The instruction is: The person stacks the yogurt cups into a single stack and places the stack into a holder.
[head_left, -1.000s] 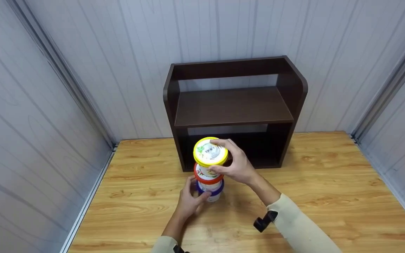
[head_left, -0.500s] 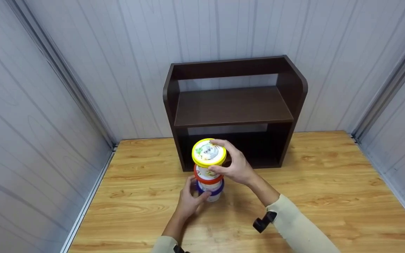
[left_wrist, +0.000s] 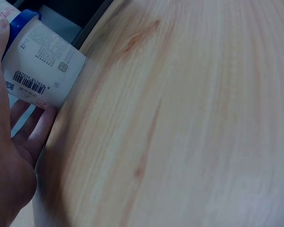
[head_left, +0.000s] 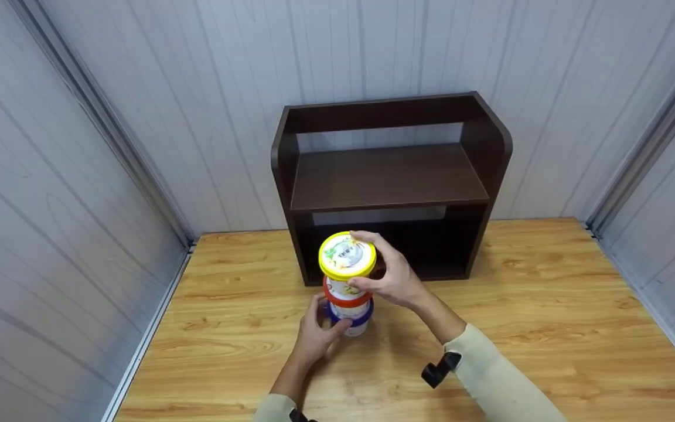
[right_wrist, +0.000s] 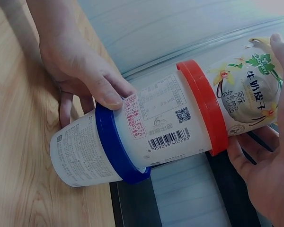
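The left hand curves inward below, while the right hand curves inward higher up.

Dark brown shelf, two levels, slots through its back, standing just beyond right grip. Wood-grain worktop below grip, spreading to both sides. Pale streaked back wall farther off, behind shelf. Matching left wall and right wall well apart from grip, metal strips at corners.
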The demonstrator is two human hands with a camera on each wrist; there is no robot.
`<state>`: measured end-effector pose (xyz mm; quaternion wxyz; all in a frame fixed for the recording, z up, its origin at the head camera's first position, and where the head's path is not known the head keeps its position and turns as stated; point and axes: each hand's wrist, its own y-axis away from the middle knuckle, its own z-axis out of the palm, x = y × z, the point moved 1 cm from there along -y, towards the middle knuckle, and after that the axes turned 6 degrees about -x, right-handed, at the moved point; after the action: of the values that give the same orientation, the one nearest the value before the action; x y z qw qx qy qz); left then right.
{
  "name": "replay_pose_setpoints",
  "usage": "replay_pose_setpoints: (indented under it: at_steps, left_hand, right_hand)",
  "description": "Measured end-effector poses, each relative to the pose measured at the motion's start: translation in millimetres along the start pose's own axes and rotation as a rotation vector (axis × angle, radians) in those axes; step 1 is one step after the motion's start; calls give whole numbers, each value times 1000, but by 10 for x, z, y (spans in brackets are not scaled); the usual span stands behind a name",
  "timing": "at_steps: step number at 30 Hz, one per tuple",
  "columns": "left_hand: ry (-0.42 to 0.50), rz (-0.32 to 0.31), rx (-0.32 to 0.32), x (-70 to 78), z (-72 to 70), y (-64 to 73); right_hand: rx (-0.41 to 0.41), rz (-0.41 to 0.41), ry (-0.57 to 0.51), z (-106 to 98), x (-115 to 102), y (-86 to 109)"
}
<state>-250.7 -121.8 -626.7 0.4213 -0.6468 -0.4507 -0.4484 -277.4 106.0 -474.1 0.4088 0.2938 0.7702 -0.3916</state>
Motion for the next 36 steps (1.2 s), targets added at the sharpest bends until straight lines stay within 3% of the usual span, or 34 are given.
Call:
replay_pose_setpoints:
  at_steps: [9, 16, 20, 25, 31, 34, 36]
  left_hand:
    - [-2, -1, 2, -28, -8, -7]
    - [-7, -41, 7, -13, -24, 1]
    - [-10, -6, 5, -32, -36, 10]
    - [0, 82, 7, -234, -59, -24]
    - [51, 94, 8, -580, -81, -117]
    - [52, 137, -5, -556, -86, -113]
    - [54, 124, 0, -490, -87, -101]
  right_hand:
    - [20, -28, 47, -33, 34, 32]
    - [37, -49, 73, -83, 74, 88]
    - [48, -45, 89, -118, 114, 144]
    - [66, -28, 89, -165, 194, 215]
    - [72, -8, 88, -200, 294, 294]
    - [70, 12, 86, -202, 335, 327]
    - [71, 27, 83, -202, 360, 345]
